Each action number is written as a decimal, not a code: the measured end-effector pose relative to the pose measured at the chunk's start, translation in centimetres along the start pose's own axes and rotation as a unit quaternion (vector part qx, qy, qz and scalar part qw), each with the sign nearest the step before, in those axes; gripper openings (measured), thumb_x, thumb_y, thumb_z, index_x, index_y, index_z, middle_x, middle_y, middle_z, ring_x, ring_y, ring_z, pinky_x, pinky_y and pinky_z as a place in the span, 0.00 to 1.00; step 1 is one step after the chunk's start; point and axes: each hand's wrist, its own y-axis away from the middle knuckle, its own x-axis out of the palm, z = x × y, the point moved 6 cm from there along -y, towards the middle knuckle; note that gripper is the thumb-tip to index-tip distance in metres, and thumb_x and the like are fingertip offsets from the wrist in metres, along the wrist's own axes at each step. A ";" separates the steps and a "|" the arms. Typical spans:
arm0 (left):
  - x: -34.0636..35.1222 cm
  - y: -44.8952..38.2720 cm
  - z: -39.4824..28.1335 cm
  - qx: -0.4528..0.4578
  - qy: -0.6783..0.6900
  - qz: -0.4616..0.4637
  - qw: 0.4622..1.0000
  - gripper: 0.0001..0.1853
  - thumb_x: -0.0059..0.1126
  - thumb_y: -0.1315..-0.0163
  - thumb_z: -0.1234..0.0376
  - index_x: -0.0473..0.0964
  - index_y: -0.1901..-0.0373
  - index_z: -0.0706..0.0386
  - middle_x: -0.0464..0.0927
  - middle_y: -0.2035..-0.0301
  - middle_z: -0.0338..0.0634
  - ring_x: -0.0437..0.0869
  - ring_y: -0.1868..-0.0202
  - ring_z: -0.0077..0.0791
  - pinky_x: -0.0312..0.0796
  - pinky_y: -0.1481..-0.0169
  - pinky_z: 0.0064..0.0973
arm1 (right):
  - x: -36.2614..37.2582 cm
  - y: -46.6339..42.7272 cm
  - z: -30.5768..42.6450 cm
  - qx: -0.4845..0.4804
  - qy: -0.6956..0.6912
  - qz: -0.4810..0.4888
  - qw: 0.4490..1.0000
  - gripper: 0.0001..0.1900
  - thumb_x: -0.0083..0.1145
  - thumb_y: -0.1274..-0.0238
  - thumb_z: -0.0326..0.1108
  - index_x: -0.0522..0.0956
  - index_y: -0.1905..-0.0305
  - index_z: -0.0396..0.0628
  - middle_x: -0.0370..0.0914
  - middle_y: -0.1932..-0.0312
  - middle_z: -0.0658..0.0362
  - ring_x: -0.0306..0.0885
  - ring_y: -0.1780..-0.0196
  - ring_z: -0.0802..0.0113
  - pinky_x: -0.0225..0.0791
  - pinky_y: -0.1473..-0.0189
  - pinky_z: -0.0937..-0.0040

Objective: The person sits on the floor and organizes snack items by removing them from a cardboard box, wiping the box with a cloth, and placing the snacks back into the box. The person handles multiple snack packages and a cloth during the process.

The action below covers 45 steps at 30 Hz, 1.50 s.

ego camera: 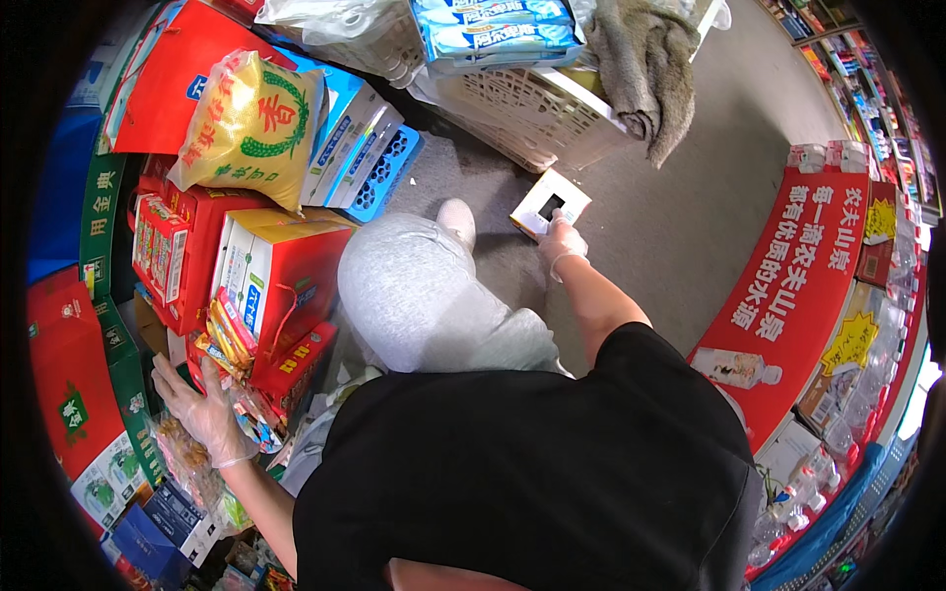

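Note:
My right hand (pixel 563 242), in a clear disposable glove, grips the near edge of a small white and yellow cardboard box (pixel 531 208). A finger lies at the dark opening in its face. The box is low by the grey floor, beside a white plastic basket; whether it touches the floor is unclear. My left hand (pixel 201 417), gloved the same way, is spread at the left with nothing seen in it. Close to its fingers are colourful snack packets (pixel 230 334) against red gift boxes. Below it lies a clear bag of brownish food (pixel 181 451).
A yellow woven sack (pixel 251 129) rests on stacked cartons (pixel 358 159) at left. The white plastic basket (pixel 517 111) ahead carries blue packs (pixel 502 37) and a grey-brown towel (pixel 647 66). Bottled-water packs (pixel 850 414) behind a red banner (pixel 794 258) line the right. My bent knee (pixel 414 295) occupies the middle.

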 end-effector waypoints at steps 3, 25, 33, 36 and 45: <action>-0.2 0.4 0.4 0.001 -0.018 -0.001 1.000 0.44 0.62 0.27 0.49 0.58 0.18 0.60 0.60 0.24 0.68 0.62 0.23 0.64 0.58 0.21 0.50 | 0.9 -0.9 1.6 -0.015 0.059 0.022 0.998 0.37 0.66 0.32 0.52 0.66 0.23 0.54 0.85 0.40 0.47 0.85 0.36 0.49 0.76 0.37 0.51; -2.7 1.0 -2.7 -0.014 0.022 -0.029 0.999 0.47 0.70 0.34 0.60 0.55 0.16 0.56 0.55 0.21 0.63 0.56 0.19 0.61 0.54 0.18 0.50 | 1.6 0.0 -0.4 -0.031 0.214 0.018 0.976 0.20 0.62 0.31 0.44 0.81 0.41 0.46 0.88 0.45 0.50 0.88 0.39 0.50 0.78 0.40 0.57; -4.8 1.2 -3.8 -0.008 0.080 -0.054 0.995 0.48 0.70 0.36 0.62 0.55 0.16 0.58 0.55 0.21 0.64 0.56 0.20 0.62 0.53 0.17 0.50 | 0.3 -0.4 -2.5 -0.080 0.162 -0.025 0.983 0.23 0.69 0.35 0.47 0.80 0.42 0.46 0.89 0.50 0.49 0.88 0.41 0.50 0.79 0.42 0.53; -5.3 1.2 -3.8 0.000 0.135 -0.065 0.989 0.47 0.69 0.35 0.63 0.55 0.16 0.58 0.55 0.21 0.64 0.56 0.19 0.60 0.51 0.17 0.50 | -6.8 8.1 0.2 -0.113 0.146 -0.028 0.982 0.26 0.74 0.40 0.52 0.78 0.45 0.47 0.89 0.51 0.48 0.89 0.44 0.50 0.80 0.46 0.52; -8.9 2.7 -7.1 0.049 0.398 -0.048 0.915 0.39 0.65 0.27 0.66 0.59 0.18 0.61 0.58 0.20 0.55 0.57 0.18 0.45 0.49 0.15 0.43 | -13.1 20.4 0.3 -0.268 0.035 -0.050 0.961 0.27 0.76 0.44 0.48 0.76 0.49 0.42 0.85 0.57 0.43 0.85 0.51 0.41 0.77 0.48 0.49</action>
